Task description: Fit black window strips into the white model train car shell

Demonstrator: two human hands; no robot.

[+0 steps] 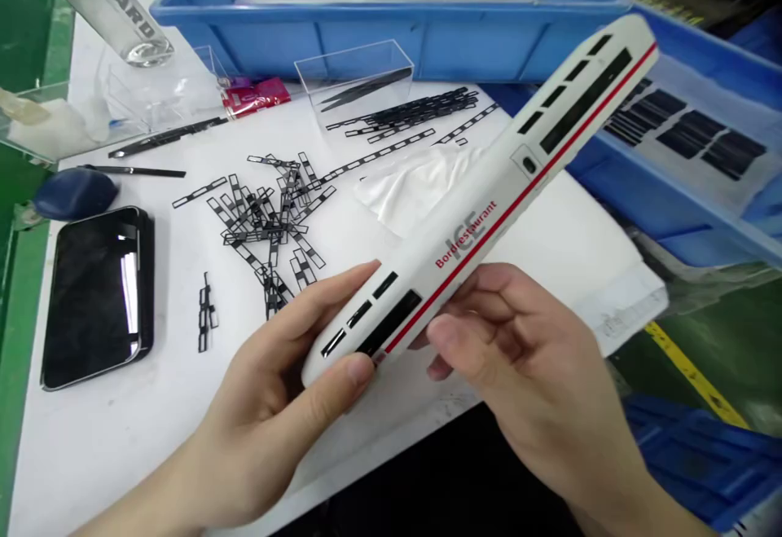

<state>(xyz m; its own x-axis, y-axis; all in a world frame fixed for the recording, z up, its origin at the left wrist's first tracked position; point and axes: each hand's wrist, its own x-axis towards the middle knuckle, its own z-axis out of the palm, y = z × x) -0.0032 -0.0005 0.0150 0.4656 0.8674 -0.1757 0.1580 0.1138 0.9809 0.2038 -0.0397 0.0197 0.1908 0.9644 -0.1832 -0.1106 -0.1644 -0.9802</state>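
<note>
A white model train car body (482, 203) with a red stripe, dark windows and the lettering "ICE Bordrestaurant" is held aslant above the table. My left hand (274, 407) is closed around its lower left end, thumb on the near side and fingers behind. At the lower edge, right of the left thumb, my right hand (525, 358) has its fingers curled against the body; its fingertips are partly hidden behind it. Beyond the left hand lies a loose pile of black window-frame strips (274, 211). A crumpled white cloth (421, 187) lies under the train body.
Left on the white table (183, 423) are a black-screened device (94, 297), a dark blue object (76, 192) and tweezers (164, 138). Behind stand a clear plastic box (354, 64), more black strips (415, 109) and a blue bin (391, 36). Another blue bin (690, 203) holds dark pieces.
</note>
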